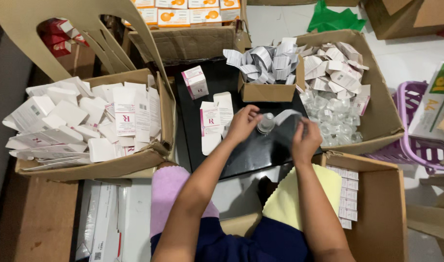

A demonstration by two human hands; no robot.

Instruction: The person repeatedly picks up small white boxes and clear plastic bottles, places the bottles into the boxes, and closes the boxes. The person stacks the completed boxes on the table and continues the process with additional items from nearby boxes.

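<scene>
We see the left hand (242,123) clenched on a small clear round plastic bottle (266,122) at the middle of the black glossy desk (253,153). The right hand (305,140) pinches a folded white paper leaflet (286,116) just beside the bottle, touching it. A flat white-and-pink carton blank (211,122) lies near the left hand, toward the desk's left edge. A small brown cardboard box of folded leaflets (268,90) sits at the far edge. A large cardboard box of clear bottles (336,116) stands off the right edge.

Risks, as we judge: the slick bottle slips from the fingertip grip and rolls off the glossy desk; the leaflet unfolds or creases, loosely pinched.
</scene>
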